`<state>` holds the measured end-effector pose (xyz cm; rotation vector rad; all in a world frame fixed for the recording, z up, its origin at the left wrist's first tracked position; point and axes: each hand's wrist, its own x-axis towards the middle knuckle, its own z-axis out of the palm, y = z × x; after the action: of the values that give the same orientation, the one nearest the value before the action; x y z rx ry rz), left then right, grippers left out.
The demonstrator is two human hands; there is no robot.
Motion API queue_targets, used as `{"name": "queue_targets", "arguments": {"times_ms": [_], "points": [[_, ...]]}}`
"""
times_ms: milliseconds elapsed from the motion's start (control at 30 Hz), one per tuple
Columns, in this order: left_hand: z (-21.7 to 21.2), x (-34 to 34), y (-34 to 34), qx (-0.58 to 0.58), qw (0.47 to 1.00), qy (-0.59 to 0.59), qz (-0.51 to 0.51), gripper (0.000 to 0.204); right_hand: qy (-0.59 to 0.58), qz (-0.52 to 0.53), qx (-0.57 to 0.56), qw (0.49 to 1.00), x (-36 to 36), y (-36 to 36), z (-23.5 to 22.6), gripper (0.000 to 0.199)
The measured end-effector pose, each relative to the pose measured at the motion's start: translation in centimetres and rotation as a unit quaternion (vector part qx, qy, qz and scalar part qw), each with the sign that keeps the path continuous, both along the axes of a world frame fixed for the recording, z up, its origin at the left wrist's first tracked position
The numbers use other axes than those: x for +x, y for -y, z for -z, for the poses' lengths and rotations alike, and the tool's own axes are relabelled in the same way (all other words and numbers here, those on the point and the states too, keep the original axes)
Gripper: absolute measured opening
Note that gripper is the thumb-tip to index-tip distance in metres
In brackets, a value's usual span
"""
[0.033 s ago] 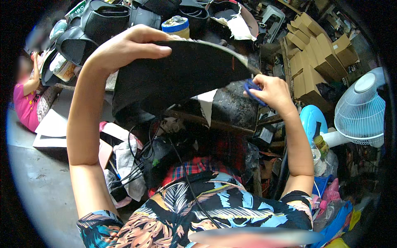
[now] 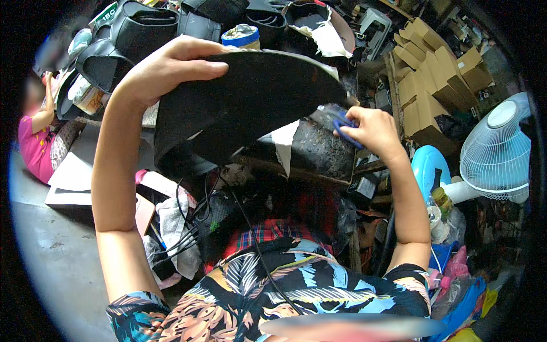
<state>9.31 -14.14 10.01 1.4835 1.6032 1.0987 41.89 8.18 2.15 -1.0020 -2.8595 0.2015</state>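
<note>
My left hand (image 2: pixel 162 74) grips the upper left edge of a large, curved black sheet (image 2: pixel 256 97), thumb on the near face and fingers behind. A pale lining shows along the sheet's top edge. My right hand (image 2: pixel 377 132) is closed around blue-handled scissors (image 2: pixel 343 124) by the sheet's right end. Their blades point left and are blurred, so I cannot tell whether they touch the sheet. Beneath it hangs a pointed white scrap (image 2: pixel 283 145), in front of a dark, worn work surface (image 2: pixel 325 151).
Black bag-like items (image 2: pixel 145 28) and a blue-rimmed tub (image 2: pixel 241 37) crowd the far side. Folded cardboard (image 2: pixel 430 80) and a white fan (image 2: pixel 496 154) stand right. Dark cables (image 2: pixel 188 219) hang near my lap. Another person in pink (image 2: pixel 35 145) sits far left.
The scissors have shifted left and slightly down from the sheet's right tip, and their blades now show. The sheet's right end has changed shape slightly. My left hand has moved a little left.
</note>
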Motion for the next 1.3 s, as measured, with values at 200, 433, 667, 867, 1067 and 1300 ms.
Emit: {"name": "queue_targets", "arguments": {"times_ms": [200, 433, 667, 867, 1067, 1300], "points": [[1.4, -0.6, 1.2, 0.057, 0.981, 0.163, -0.083, 0.046, -0.010, -0.014, -0.011, 1.000, -1.0, -0.1, 0.9, 0.044], [6.3, 1.0, 0.8, 0.108, 0.913, 0.365, -0.144, 0.043, -0.375, -0.196, 0.032, 0.905, -2.8, 5.2, -1.5, 0.039], [10.1, 5.8, 1.6, 0.077, 0.812, 0.501, -0.291, 0.040, -0.301, -0.397, -0.056, 0.865, -5.6, 13.3, -0.8, 0.066], [9.1, 3.5, 5.2, -0.034, 0.891, 0.444, -0.091, 0.056, -0.252, -0.415, -0.016, 0.874, -3.8, 12.5, -0.3, 0.029], [9.4, 2.5, 6.0, -0.080, 0.948, 0.299, -0.073, 0.052, -0.261, -0.448, 0.101, 0.849, -2.4, 12.3, -0.9, 0.018], [8.9, 0.4, 7.6, 0.048, 0.960, 0.273, -0.037, 0.055, -0.256, -0.438, 0.183, 0.842, -2.3, 11.4, -1.6, 0.019]]}}
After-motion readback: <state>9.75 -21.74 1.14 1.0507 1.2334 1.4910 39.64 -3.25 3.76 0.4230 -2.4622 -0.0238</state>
